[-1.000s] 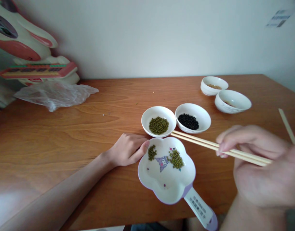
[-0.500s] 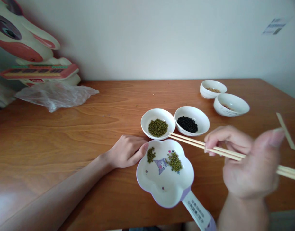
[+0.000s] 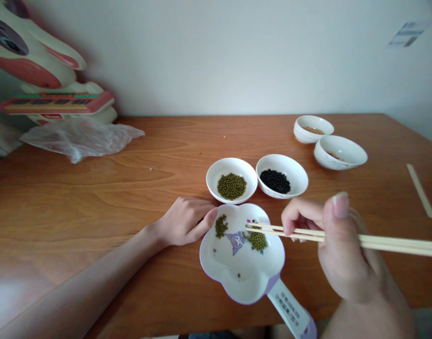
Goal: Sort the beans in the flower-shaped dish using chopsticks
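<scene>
My right hand (image 3: pixel 343 245) holds a pair of wooden chopsticks (image 3: pixel 385 242). Their tips are over a pile of green mung beans (image 3: pixel 257 240) in a white, flower-shaped dish (image 3: pixel 247 278) with a lilac rim and handle; whether a bean is between the tips, I cannot tell. A smaller group of mung beans (image 3: pixel 221 226) lies at the dish's left lobe. Closed at that side, my left hand (image 3: pixel 186 221) has its thumb on the rim, with its other fingertips partly hidden. Just behind the dish stands a white bowl (image 3: pixel 212 181) of mung beans.
Right of it is a bowl (image 3: pixel 300 181) of black beans. Two more white bowls (image 3: pixel 306 137) (image 3: pixel 350 157) with little in them stand farther back right. A paper strip (image 3: pixel 421 190) lies at right, a plastic bag (image 3: pixel 85 141) and toy keyboard (image 3: pixel 57 103) at back left.
My right hand has brought the chopsticks toward me, from the mung bean bowl's rim down to the pile in the dish. My left hand stays in place.
</scene>
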`<state>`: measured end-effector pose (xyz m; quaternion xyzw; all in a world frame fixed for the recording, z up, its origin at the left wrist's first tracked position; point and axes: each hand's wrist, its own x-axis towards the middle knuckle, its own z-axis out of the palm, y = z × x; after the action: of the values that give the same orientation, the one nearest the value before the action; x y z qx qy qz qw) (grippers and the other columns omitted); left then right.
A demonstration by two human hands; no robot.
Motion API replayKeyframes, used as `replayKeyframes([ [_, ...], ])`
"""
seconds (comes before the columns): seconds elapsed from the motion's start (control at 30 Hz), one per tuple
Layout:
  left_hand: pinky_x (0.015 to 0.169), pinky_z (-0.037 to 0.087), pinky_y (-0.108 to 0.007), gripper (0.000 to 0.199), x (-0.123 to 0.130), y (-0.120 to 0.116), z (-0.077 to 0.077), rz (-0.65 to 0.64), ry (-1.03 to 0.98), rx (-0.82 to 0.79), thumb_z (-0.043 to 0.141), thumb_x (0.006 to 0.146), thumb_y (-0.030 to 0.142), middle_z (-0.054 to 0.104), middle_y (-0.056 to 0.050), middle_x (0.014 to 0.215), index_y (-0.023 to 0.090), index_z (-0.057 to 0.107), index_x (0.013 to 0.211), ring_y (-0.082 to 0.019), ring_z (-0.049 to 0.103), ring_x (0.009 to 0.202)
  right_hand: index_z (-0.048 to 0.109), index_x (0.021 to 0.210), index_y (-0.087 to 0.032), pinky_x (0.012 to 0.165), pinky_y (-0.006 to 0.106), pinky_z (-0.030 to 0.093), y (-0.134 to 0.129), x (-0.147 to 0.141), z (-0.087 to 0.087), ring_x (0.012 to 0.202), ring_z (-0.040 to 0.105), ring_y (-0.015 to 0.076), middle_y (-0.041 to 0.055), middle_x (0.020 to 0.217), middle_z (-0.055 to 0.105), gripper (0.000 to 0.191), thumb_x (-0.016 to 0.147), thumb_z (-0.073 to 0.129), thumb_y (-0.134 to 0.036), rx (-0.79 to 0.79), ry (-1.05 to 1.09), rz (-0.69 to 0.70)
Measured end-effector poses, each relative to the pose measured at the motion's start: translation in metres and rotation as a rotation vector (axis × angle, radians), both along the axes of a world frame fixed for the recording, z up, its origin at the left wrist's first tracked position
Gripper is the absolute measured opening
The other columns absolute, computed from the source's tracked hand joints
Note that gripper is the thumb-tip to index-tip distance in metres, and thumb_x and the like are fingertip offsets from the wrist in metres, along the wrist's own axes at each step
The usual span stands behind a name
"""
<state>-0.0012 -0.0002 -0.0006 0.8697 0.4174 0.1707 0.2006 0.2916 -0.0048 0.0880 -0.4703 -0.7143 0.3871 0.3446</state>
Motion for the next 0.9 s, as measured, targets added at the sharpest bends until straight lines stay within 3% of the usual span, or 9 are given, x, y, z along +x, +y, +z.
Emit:
replayKeyframes([
  [0.17,0.065,0.036,-0.027,0.038,-0.001,0.001,-0.002,-0.003,0.000,-0.003,0.031,0.110,0.032,0.057,-0.001,0.073,0.019,0.046,0.078,-0.014,0.049,0.065,0.057,0.066,-0.022,0.057,0.032,0.034,0.008,-0.001,-0.008,0.057,0.049,0.0137,-0.0002,0.059,0.056,0.074,0.107,0.015,-0.066,0.072,-0.070,0.105],
  [0.57,0.067,0.038,-0.027,0.038,-0.001,0.000,-0.001,0.000,0.006,-0.015,0.031,0.110,0.034,0.060,-0.002,0.075,0.019,0.048,0.079,-0.014,0.052,0.067,0.058,0.071,-0.022,0.056,0.032,0.033,0.007,0.001,-0.011,0.056,0.048,0.0116,-0.0022,0.061,0.057,0.066,0.110,0.021,-0.059,0.090,-0.061,0.131],
  [0.73,0.067,0.038,-0.028,0.038,-0.002,0.000,-0.003,0.002,0.008,-0.008,0.031,0.110,0.034,0.061,-0.002,0.076,0.019,0.049,0.080,-0.014,0.052,0.067,0.059,0.073,-0.023,0.064,0.033,0.040,0.006,0.000,-0.014,0.067,0.059,0.0151,0.0004,0.070,0.064,0.061,0.110,0.024,-0.057,0.092,-0.058,0.153],
  [0.9,0.067,0.038,-0.027,0.038,-0.003,0.000,-0.003,0.002,0.009,-0.001,0.031,0.110,0.033,0.061,-0.002,0.076,0.019,0.048,0.079,-0.014,0.052,0.067,0.060,0.074,-0.024,0.063,0.034,0.041,0.007,-0.002,-0.014,0.066,0.060,0.0152,0.0004,0.070,0.063,0.059,0.111,0.027,-0.056,0.098,-0.056,0.162],
])
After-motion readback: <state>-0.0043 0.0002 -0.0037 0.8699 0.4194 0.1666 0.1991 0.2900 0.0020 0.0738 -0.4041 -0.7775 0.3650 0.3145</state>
